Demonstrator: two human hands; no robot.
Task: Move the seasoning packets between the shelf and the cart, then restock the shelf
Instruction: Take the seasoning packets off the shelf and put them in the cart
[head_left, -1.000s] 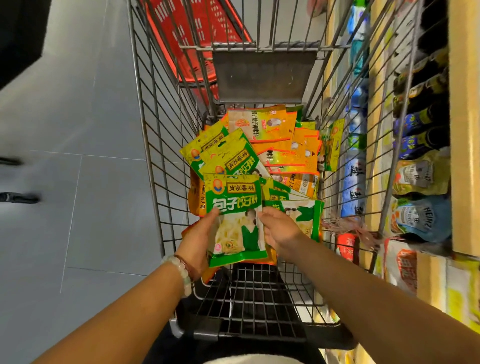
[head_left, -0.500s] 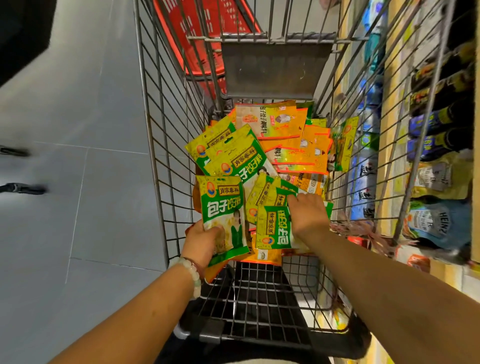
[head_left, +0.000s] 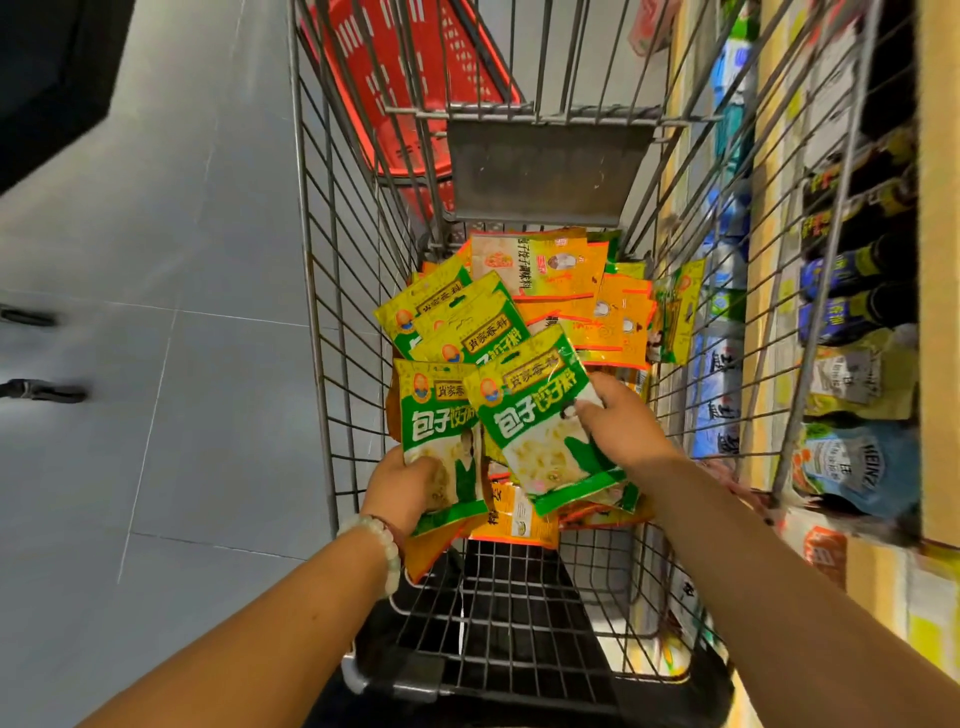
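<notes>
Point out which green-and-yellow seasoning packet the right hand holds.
The tilted green-and-yellow seasoning packet, pinched by the right hand, overlapping the upright one in the left hand.

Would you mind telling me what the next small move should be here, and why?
Probably lay the right hand's green-and-yellow seasoning packet onto the matching packet the left hand grips, since both are lifted over the wire cart, nearly overlapping.

Glossy plastic packets (head_left: 540, 415) lie in a wire-metal cart (head_left: 332, 312) over smooth floor tiles (head_left: 182, 415).

Shelf (head_left: 935, 312) cut off at right; bottles (head_left: 852, 291) blurred.
</notes>
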